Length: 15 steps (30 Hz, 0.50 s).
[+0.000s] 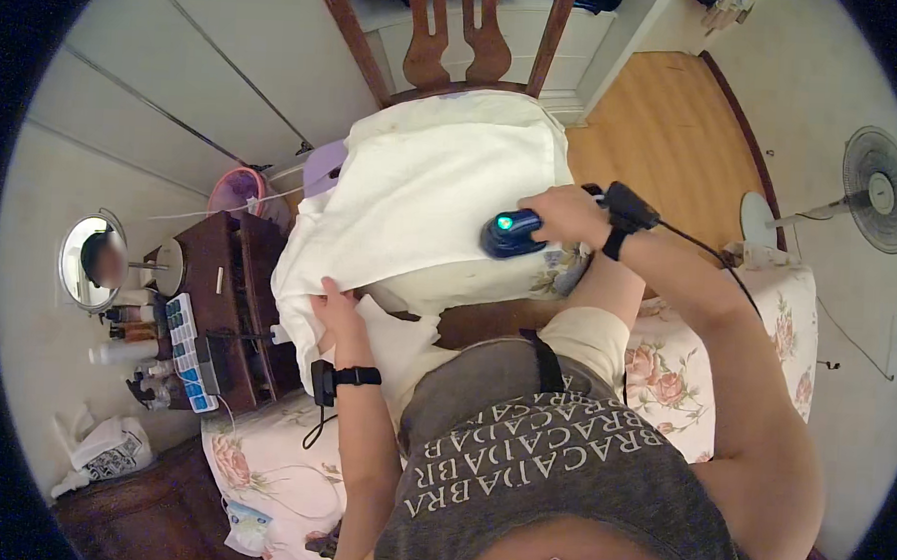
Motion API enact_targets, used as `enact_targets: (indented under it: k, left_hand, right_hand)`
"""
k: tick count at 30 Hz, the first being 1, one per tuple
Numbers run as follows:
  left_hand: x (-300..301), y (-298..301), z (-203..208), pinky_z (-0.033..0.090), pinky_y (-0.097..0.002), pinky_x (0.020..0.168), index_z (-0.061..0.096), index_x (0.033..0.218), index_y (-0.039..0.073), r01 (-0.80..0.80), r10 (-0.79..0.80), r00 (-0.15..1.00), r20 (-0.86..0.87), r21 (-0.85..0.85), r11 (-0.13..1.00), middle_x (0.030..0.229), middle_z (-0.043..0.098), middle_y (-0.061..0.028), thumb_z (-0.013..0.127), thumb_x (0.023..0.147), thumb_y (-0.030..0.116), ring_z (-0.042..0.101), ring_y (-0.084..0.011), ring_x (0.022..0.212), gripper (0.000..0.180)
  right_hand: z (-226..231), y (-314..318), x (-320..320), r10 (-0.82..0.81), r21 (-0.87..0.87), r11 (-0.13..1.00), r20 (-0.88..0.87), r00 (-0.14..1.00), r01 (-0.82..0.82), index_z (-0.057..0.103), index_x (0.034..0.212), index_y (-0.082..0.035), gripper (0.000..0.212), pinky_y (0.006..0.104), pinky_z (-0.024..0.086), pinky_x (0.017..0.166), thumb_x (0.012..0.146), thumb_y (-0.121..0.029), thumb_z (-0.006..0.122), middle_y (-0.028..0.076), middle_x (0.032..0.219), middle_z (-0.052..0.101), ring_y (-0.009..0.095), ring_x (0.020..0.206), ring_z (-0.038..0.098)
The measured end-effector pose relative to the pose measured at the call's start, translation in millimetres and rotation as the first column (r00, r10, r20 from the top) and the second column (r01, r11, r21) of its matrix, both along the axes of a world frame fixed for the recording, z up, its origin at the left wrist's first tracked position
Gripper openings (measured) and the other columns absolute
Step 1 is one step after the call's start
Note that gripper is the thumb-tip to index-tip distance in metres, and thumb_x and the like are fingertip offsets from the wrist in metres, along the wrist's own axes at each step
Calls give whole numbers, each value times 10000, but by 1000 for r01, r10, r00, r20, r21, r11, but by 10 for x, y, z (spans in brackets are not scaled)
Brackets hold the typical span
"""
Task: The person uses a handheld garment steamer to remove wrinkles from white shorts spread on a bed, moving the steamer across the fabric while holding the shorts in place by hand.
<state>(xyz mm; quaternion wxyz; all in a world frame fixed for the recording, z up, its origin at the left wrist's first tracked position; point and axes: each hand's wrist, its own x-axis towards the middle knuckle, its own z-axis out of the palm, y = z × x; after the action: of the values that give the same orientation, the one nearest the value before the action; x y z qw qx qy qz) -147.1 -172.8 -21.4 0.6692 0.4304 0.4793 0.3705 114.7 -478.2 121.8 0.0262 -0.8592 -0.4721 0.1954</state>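
A white garment (442,195) is spread over a padded, cloth-covered chair seat in front of me. My right hand (566,217) is wrapped round the handle of a dark blue clothes iron (511,235) with a lit green light. The iron rests near the garment's right edge. At the garment's near left edge, my left hand (339,310) grips the white fabric, its fingertips partly hidden in the folds. Part of the cloth hangs down between that hand and my lap.
The wooden chair back (459,40) rises at the far side. On the left stand a dark wooden cabinet (252,301), a power strip (190,354), bottles and a round mirror (94,263). A standing fan (878,194) is at right. Flowered bedding (670,375) lies around me.
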Motion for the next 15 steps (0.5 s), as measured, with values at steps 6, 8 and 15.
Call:
enact_targets:
  k: [6,8,15]
  left_hand:
    - [18,14,-1,557,-404,854,362,1343,12,-34,34,999,3,-30,999,1283,515,-169,485,987,193,594,-276,1088,418]
    - [41,-2,35,554,-419,867,354,1348,12,-31,31,999,11,-46,998,1295,506,-178,483,987,191,589,-284,1099,423]
    - [16,-67,80,562,-462,887,330,1368,-3,-37,36,998,55,15,999,1352,449,-230,482,984,166,573,-345,1134,446]
  right_hand:
    - [-106,702,-411,84,177,981,18,996,-86,659,966,-123,302,462,516,672,697,-245,724,134,760,679,344,767,672]
    - [-129,819,-509,82,161,983,38,996,-87,664,975,-127,315,470,516,652,692,-249,734,134,756,680,340,751,676]
    - [-2,52,-191,-57,58,997,41,998,55,653,940,-115,314,469,522,673,671,-254,735,146,805,682,341,804,676]
